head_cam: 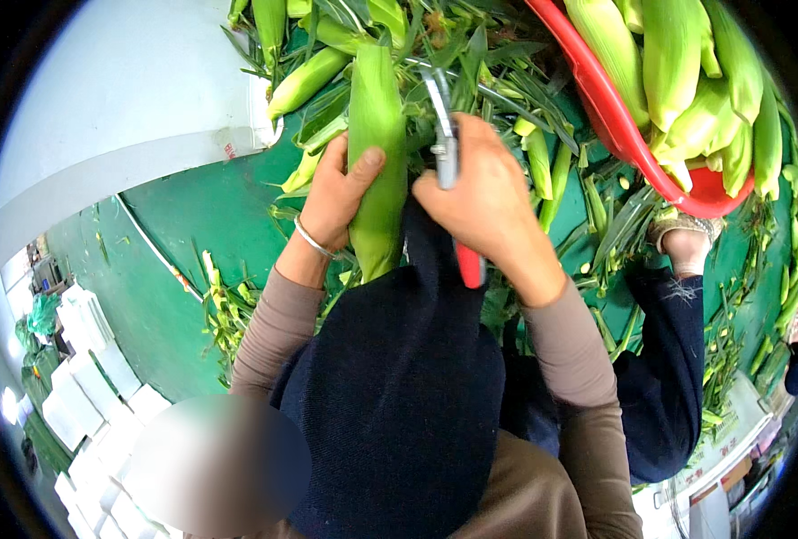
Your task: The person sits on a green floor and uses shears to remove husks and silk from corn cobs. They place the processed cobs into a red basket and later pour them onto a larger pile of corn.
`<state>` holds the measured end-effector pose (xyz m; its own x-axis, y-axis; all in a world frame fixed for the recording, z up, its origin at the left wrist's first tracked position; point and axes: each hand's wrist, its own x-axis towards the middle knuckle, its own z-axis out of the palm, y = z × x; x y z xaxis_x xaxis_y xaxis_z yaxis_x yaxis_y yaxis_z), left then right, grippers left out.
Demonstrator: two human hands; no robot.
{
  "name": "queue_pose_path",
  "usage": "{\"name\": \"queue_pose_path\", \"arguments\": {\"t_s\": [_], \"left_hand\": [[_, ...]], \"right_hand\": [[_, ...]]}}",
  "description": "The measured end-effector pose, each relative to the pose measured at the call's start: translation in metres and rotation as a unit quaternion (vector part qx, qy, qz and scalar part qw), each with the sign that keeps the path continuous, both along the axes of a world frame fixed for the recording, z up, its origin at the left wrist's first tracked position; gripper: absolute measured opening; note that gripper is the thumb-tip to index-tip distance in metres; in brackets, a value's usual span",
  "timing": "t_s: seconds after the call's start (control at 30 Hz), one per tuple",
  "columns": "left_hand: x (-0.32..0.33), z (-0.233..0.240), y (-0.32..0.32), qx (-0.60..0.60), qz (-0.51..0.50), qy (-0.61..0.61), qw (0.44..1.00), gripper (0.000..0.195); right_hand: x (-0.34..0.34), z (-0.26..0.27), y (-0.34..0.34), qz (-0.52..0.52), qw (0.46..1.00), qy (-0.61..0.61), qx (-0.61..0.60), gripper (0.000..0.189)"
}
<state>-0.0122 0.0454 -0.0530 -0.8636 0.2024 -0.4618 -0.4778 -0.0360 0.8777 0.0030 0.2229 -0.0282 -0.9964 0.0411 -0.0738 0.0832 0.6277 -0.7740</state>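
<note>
My left hand point(345, 188) wears a bracelet at the wrist and grips an ear of corn in its green husk point(377, 148), its thumb across the front. The ear stands lengthwise before me, over my dark-clad lap. Just right of it, my right hand point(486, 188) is closed around pruning shears point(447, 158) with metal upper parts and a red handle end lower down. The shears do not touch the ear. Their blades are blurred, so whether they are open cannot be told. Husk leaves and more ears of corn point(308, 81) lie beyond both hands.
A red plastic basin point(618, 128) heaped with husked-on corn ears point(672, 60) stands at upper right, by my sandalled foot point(687, 232). Leaves and cut stalks point(230, 303) litter the green floor point(163, 269). A white surface point(143, 81) lies upper left, white foam boxes point(96, 397) lower left.
</note>
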Motion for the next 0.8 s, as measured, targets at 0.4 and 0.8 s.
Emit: {"name": "queue_pose_path", "arguments": {"t_s": [0.4, 0.8], "left_hand": [[-0.006, 0.006, -0.006, 0.052, -0.038, -0.04, 0.997, 0.041], [-0.009, -0.013, -0.009, 0.157, 0.038, -0.143, 0.976, 0.045]], "right_hand": [[-0.029, -0.009, 0.008, -0.029, 0.994, -0.073, -0.077, 0.024], [0.026, -0.015, -0.004, 0.061, 0.981, -0.086, -0.16, 0.039]]}}
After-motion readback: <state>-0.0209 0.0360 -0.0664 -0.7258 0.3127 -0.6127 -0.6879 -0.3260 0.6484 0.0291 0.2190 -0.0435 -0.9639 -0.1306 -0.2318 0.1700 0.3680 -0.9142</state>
